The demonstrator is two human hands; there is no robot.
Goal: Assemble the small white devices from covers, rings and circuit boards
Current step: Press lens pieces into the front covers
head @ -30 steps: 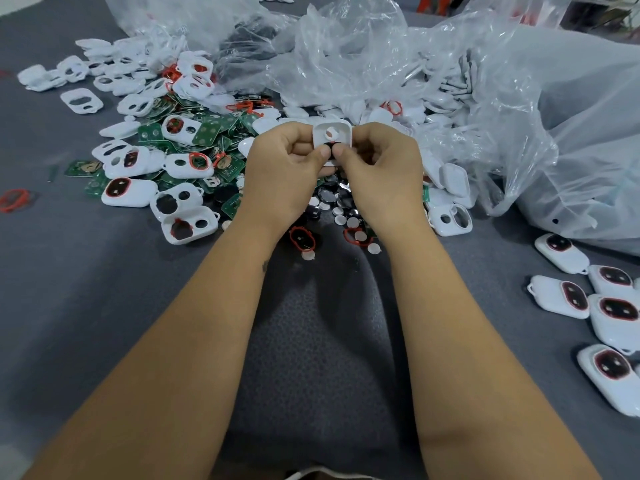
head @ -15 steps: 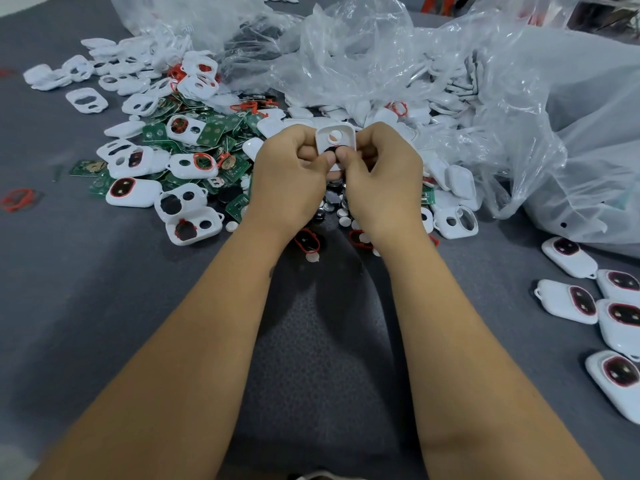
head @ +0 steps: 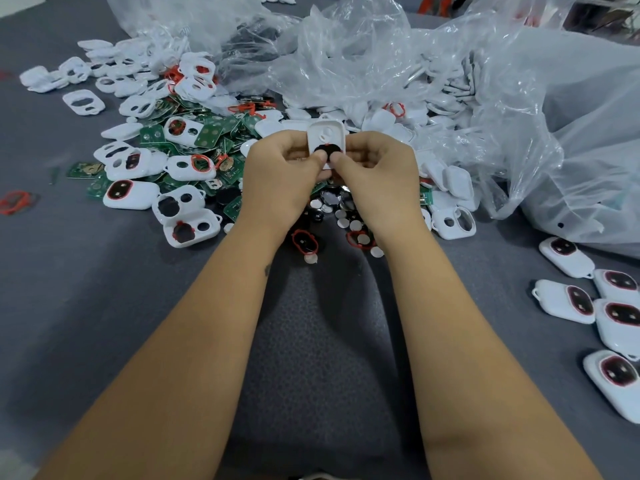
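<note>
Both hands hold one white cover upright over the middle of the pile. My left hand grips its left side and my right hand grips its right side. Both thumbs press on a black round insert with a red ring edge in the cover's lower opening. The cover's upper opening shows a small white part. Loose white covers, green circuit boards and red rings lie spread on the grey table to the left and below my hands.
Several finished white devices lie at the right edge. Crumpled clear plastic bags holding more white parts fill the back and right. Small round discs lie under my hands. A stray red ring sits at far left.
The cover is tilted more upright and the black insert now shows in its lower opening under both thumbs. The hands have stayed over the same spot.
</note>
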